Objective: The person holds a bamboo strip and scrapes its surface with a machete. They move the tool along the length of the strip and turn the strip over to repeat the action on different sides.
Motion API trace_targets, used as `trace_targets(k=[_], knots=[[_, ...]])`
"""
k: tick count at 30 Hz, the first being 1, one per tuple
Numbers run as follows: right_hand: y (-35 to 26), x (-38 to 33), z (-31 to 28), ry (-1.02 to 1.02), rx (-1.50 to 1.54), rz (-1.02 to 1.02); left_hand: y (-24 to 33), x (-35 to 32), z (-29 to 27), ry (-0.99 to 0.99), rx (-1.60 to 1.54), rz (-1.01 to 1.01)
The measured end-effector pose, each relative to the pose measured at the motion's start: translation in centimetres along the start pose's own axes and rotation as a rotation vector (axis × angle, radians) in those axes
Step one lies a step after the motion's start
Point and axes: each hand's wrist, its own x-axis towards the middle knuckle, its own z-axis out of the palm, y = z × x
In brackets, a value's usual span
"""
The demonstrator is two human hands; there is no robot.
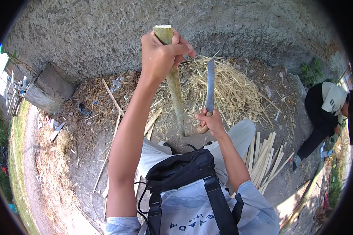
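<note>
- The landmark is the heap of shavings (pixel 233 92) on the ground below the rough wall (pixel 243 21).
- The bamboo pole (pixel 177 98) stands roughly upright at the heap's left side, its lower end on the heap's near side; whether that end touches the ground is hard to tell.
- The left hand (pixel 164 47) is clamped around the pole's upper end, just below the pale cut face.
- The right hand (pixel 211 122), on the heap's near side, is closed on the wooden handle of a long-bladed knife (pixel 210 84), blade up and apart from the pole.
- The pole could skid or twist if its foot is poorly braced.
- The fingers near its top could be cut if the blade strayed there.
- A loosened grip could drop the knife toward the legs.
- Loose slats (pixel 262 156), near and right of the heap, could shift underfoot.
- The co-worker (pixel 323 105), well right of the heap, seems beyond the blade's reach.
</note>
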Motion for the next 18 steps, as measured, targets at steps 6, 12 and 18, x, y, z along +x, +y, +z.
trace_targets(k=[6, 12, 18], knots=[[0.8, 0.3, -1.8, 0.205, -0.407, 0.039, 0.2, 0.2, 0.7, 0.055, 0.064, -0.002], [4.3, -2.4, -3.7, 0.152, -0.481, 0.254, 0.8, 0.2, 0.1, 0.222, 0.105, -0.020], [10.5, -5.3, -6.8, 0.215, -0.314, 0.375, 4.8, 0.6, -1.7, 0.264, 0.057, 0.068]])
